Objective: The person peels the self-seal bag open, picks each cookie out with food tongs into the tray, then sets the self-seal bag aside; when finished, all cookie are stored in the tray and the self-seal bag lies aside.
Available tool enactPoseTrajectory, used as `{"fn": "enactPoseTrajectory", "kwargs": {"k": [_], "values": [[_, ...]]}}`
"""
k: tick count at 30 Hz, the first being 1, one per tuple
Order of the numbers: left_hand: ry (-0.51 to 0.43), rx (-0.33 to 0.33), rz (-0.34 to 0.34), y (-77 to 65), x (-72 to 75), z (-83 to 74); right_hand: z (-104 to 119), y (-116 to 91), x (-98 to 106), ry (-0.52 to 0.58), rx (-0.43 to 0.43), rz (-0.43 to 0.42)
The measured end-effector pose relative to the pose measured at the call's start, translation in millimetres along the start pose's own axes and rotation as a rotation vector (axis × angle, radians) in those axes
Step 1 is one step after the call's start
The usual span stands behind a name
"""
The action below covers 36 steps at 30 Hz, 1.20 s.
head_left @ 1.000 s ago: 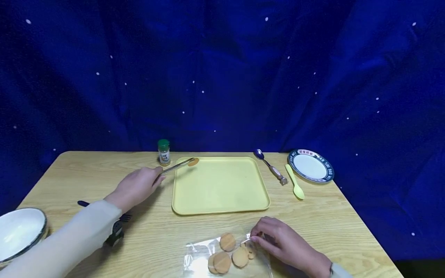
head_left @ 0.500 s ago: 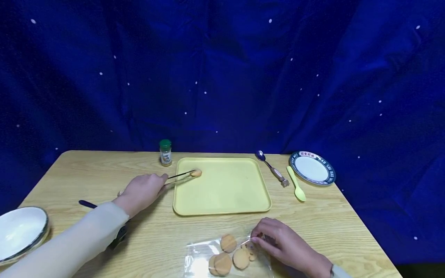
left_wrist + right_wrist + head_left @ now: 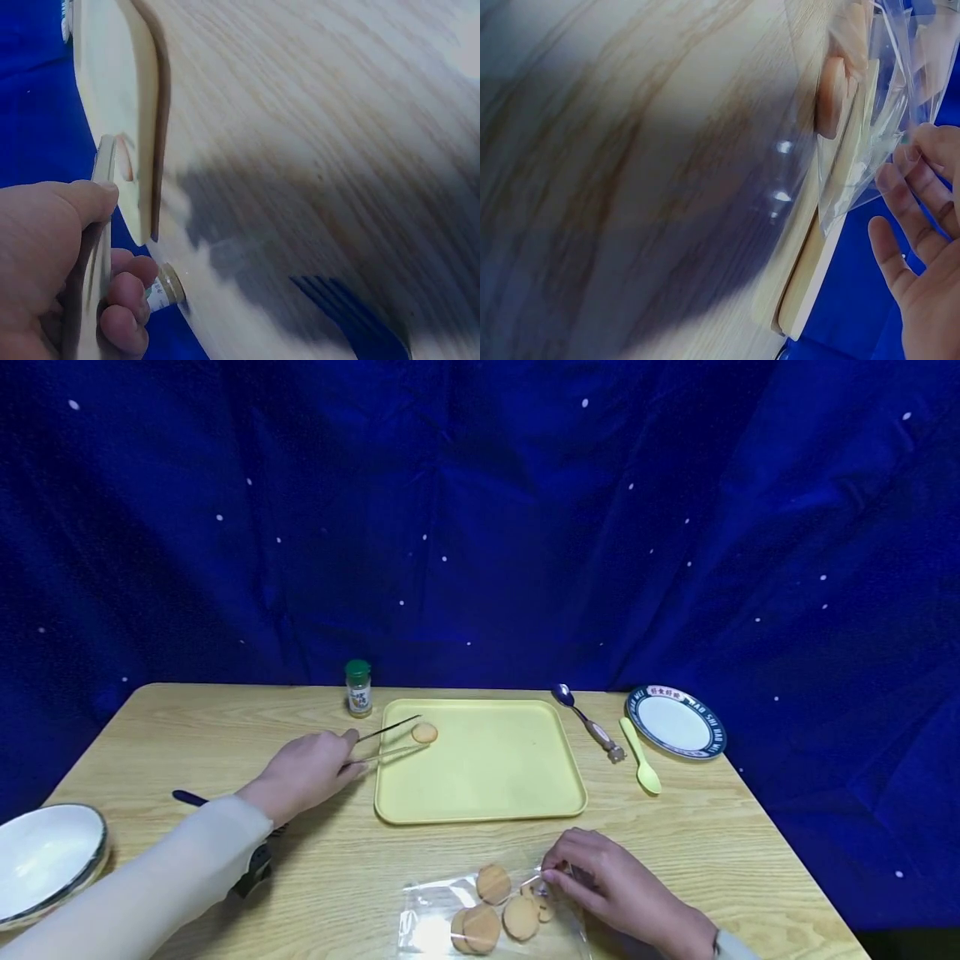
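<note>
My left hand (image 3: 306, 770) grips a pair of tongs (image 3: 390, 727) at the left edge of the yellow tray (image 3: 495, 785). The tongs' two arms are spread apart, with a round cookie (image 3: 424, 733) lying on the tray between their tips. In the left wrist view, thumb and fingers wrap round the tongs' handle (image 3: 94, 277). My right hand (image 3: 611, 887) pinches the edge of a clear plastic bag (image 3: 422, 906) at the table's front. Several round cookies (image 3: 493, 884) lie inside the bag.
A green-capped seasoning jar (image 3: 359, 691) stands behind the tray's left corner. To the right lie a metal spoon (image 3: 600, 735), a yellow spoon (image 3: 640, 756) and a rimmed plate (image 3: 677, 722). A white bowl (image 3: 48, 860) stands front left; a dark fork (image 3: 345, 311) lies beneath my left forearm.
My left hand has lowered the cookie from above the tray's far left corner onto the tray, and the tongs have spread off it. The right hand keeps its hold on the bag.
</note>
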<state>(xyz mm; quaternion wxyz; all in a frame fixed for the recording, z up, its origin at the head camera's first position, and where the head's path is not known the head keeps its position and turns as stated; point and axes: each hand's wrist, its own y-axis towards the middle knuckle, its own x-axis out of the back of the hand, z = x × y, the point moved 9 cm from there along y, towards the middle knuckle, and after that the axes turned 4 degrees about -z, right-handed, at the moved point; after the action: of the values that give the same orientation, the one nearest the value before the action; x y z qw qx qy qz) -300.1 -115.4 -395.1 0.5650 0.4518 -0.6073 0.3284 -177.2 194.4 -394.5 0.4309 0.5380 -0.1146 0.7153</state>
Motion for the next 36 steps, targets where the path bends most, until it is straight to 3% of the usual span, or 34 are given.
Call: {"fn": "enactPoseTrajectory", "kwargs": {"k": [6, 11, 13, 18, 20, 29, 36], "values": [[-0.092, 0.035, 0.024, -5.0, 11.4, 3.9, 1.3, 0.3, 1.0, 0.004, 0.023, -0.012], [-0.313, -0.048, 0.053, -23.7, 27.6, -1.2, 1.3, -0.2, 1.7, 0.01, 0.029, -0.015], [-0.428, -0.087, 0.117, -37.3, 28.4, -3.5, 0.6, -0.8, 1.7, 0.013, 0.024, -0.012], [-0.664, -0.1, 0.314, -73.7, 19.8, -6.2, 0.5, -0.7, 3.5, 0.015, 0.03, -0.017], [-0.718, -0.105, 0.355, -85.4, 16.4, -7.0, 0.1, -1.0, 4.3, 0.011, 0.031, -0.019], [-0.942, -0.174, 0.465, -125.4, -0.3, -9.0, -2.2, -2.8, 4.4, 0.028, 0.005, -0.017], [-1.076, -0.156, 0.571, -144.1, -15.2, -12.8, 0.6, -0.7, 0.0, 0.063, 0.017, -0.001]]}}
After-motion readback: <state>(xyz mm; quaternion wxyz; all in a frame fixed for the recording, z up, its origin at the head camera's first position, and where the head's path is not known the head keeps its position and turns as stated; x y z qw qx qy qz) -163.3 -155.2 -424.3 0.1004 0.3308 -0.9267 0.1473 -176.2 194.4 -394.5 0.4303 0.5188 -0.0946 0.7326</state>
